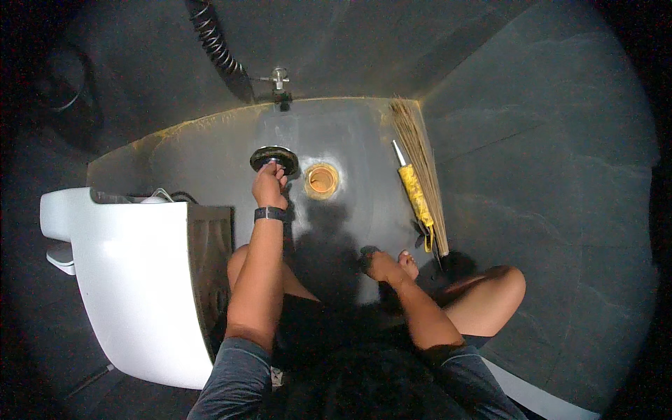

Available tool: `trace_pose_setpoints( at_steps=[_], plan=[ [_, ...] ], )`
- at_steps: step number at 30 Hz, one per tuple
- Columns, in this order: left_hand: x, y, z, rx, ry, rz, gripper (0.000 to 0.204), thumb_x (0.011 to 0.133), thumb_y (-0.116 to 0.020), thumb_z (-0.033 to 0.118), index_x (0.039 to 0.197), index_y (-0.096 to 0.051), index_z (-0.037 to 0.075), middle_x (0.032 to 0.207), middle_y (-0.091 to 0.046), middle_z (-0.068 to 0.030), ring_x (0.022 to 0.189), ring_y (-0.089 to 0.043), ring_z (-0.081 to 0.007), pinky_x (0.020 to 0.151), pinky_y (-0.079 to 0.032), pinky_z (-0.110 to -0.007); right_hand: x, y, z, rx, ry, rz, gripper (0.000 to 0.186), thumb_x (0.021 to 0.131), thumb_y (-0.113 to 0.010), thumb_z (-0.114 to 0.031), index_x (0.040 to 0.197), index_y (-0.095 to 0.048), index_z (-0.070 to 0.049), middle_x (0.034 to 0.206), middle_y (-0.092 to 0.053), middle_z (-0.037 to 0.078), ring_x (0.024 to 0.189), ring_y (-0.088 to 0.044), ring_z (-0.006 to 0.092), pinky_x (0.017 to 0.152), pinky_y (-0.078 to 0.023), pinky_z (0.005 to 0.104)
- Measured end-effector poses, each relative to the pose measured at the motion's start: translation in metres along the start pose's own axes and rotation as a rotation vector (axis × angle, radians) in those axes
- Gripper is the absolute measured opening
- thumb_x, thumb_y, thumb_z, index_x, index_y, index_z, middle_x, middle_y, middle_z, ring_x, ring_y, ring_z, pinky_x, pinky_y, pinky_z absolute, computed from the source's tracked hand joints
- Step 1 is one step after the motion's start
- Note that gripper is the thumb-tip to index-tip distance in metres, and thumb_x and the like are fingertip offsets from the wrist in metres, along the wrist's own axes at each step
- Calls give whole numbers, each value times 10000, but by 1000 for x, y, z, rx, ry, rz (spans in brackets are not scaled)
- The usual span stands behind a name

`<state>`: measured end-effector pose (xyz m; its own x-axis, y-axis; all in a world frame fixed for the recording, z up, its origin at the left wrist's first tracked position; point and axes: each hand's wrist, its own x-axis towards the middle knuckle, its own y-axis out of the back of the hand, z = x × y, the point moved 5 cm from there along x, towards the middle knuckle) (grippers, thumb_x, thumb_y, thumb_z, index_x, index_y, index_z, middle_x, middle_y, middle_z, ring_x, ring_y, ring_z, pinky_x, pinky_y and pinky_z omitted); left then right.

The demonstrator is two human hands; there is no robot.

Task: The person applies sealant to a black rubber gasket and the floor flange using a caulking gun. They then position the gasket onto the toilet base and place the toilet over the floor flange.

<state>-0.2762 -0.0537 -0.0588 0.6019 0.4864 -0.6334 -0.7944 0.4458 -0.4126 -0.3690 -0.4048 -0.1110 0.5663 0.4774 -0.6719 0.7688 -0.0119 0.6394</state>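
Observation:
My left hand point(267, 187), with a dark watch strap on its wrist, pinches the near part of a dark round disc with a shiny rim point(274, 152). The disc is just left of a round drain opening point(323, 180) with a yellow-brown ring in the grey floor. My right hand point(385, 267) is closed round a small dark lump point(368, 256), possibly a cloth or sponge, low over the floor beside my bare foot point(407, 264). Its exact kind cannot be made out.
A white toilet point(140, 280) lies at the left. To the right, a caulking gun with a yellow tube point(415, 192) rests beside a stick broom point(423, 157) along the wall. A metal valve point(279, 78) and a coiled black hose point(215, 43) are on the far wall.

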Motion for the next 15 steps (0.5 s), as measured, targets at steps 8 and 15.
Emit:
trace_pose_setpoints(
  at_steps=[8,15],
  plan=[
    [3,0,-2,-27,-18,10,116,886,-590,153,967,-612,74,839,-603,11,657,-516,-68,547,-396,-226,29,-58,-32,-498,388,-50,431,848,-582,-295,1211,-563,-63,1179,-594,174,1081,-561,369,927,-451,436],
    [-6,0,1,-5,-20,51,202,891,-584,156,1065,-609,55,832,-573,3,663,-504,-72,545,-412,-231,51,-6,-62,-186,151,-63,503,835,-579,-249,1273,-492,-16,1168,-579,248,1080,-561,387,935,-444,461]
  ],
)
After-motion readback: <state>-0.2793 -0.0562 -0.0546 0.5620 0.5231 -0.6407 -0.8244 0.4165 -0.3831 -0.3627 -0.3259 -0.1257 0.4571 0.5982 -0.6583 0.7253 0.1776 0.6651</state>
